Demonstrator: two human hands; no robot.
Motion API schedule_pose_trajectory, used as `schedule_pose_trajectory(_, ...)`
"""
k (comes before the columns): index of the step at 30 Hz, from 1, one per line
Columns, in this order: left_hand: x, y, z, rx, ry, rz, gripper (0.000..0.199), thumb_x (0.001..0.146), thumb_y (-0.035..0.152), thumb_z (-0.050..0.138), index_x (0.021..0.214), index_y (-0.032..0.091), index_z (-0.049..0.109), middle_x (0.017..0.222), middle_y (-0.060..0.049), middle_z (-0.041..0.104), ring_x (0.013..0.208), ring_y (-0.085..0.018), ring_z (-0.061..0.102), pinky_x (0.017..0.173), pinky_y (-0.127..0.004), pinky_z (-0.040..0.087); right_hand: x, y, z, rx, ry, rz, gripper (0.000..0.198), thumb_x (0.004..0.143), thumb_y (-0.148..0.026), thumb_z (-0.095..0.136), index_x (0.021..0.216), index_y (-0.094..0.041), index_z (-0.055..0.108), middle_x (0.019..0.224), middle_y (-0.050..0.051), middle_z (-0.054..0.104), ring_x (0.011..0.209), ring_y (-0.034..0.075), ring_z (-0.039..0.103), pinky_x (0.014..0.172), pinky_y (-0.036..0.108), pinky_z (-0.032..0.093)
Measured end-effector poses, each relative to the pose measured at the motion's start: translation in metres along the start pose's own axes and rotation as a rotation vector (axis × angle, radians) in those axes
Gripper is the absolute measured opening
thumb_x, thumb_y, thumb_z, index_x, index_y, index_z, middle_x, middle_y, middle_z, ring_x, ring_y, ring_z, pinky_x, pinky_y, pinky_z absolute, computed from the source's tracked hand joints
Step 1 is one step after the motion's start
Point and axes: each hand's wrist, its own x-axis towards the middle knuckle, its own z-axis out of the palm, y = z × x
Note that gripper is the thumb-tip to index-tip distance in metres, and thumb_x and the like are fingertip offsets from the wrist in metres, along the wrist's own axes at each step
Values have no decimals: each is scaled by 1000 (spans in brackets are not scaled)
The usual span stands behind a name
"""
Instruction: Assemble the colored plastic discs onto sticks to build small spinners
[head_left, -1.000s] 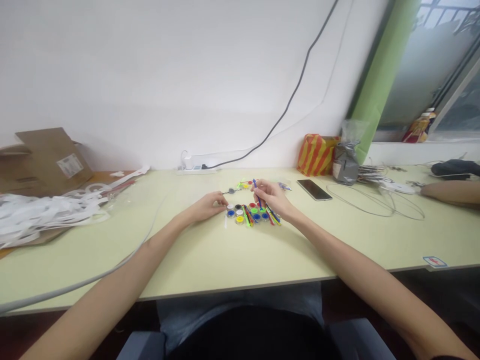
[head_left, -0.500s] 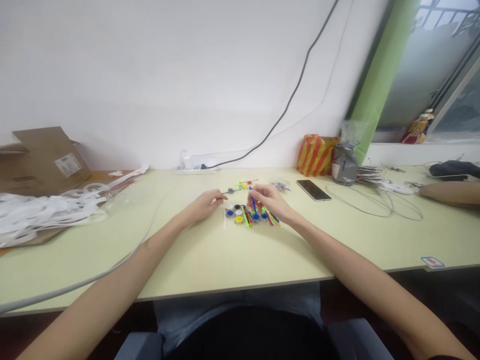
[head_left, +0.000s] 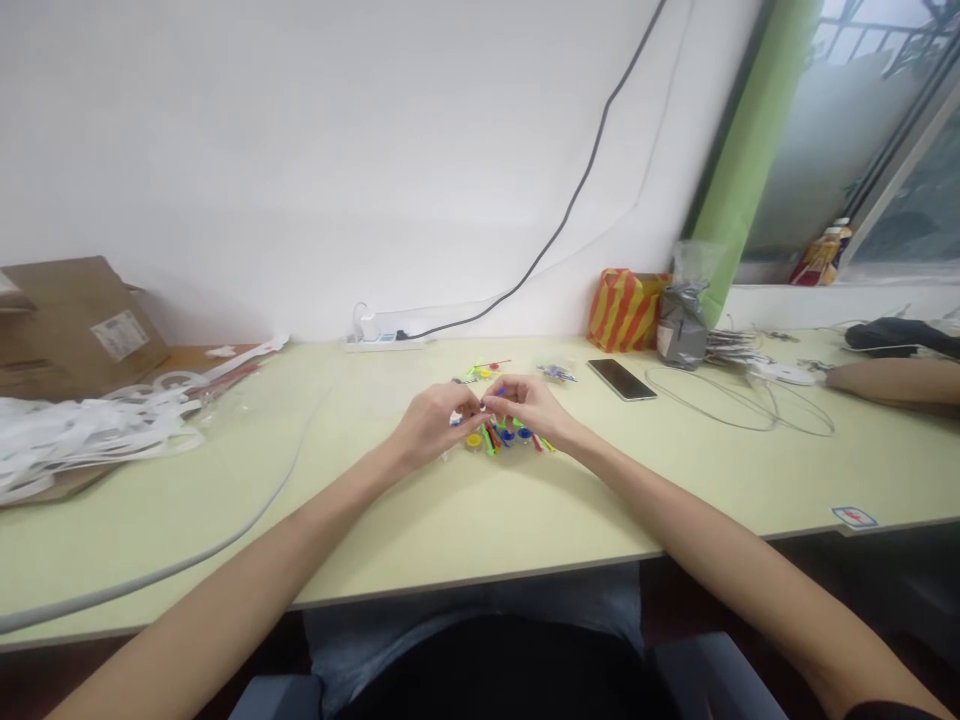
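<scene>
My left hand [head_left: 436, 425] and my right hand [head_left: 531, 405] meet fingertip to fingertip over a small pile of coloured plastic parts. Pinched in my right hand is a slim blue arrow-shaped plastic piece [head_left: 501, 391], mostly covered by the fingers. My left thumb and forefinger close at its dark blue end. Below the hands lie a round yellow disc [head_left: 474, 441], round blue discs [head_left: 525, 434] and a bunch of red, green and yellow sticks [head_left: 491, 438]. My left hand hides some of the other discs.
Behind the hands lie more small coloured parts [head_left: 487, 370] and a clear bag [head_left: 556, 373]. A phone [head_left: 622, 380], striped bag [head_left: 625, 310] and thin cable [head_left: 750, 410] are rightward; another person's arm [head_left: 892, 384] rests beyond. White strips [head_left: 90, 440] and a cardboard box [head_left: 82, 315] stand left.
My left hand has moved right from the table beside the discs to meet my right hand. The blue piece, upright before, is now largely hidden by fingers. The view has shifted slightly.
</scene>
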Motion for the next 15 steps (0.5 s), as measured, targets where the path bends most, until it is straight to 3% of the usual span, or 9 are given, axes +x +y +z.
schedule_pose_trajectory(7, 0, -7, -4, -41, -40, -36, 24, 97, 40, 56, 109, 21, 64, 84, 0, 67, 74, -15, 61, 70, -27, 45, 0, -2, -1, -87, 27, 11, 35, 84, -48, 71, 91, -14, 71, 67, 3, 67, 62, 16, 64, 47, 21, 44)
schedule_pose_trajectory(12, -2, -8, -1, -131, -48, -1, 22, 100, 34, 53, 107, 22, 69, 96, -3, 73, 86, -17, 68, 79, -27, 51, -2, 0, -1, -67, 4, 10, 34, 83, -46, 72, 97, -15, 73, 83, 7, 74, 71, 19, 70, 49, 22, 47)
schedule_pose_trajectory(15, -2, -6, -3, -190, -4, -4, 26, 100, 34, 52, 114, 23, 71, 105, -4, 75, 93, -20, 71, 85, -28, 53, -4, -4, 0, -48, 5, -22, 32, 81, -41, 74, 100, -15, 74, 92, 8, 76, 78, 21, 73, 60, 26, 55)
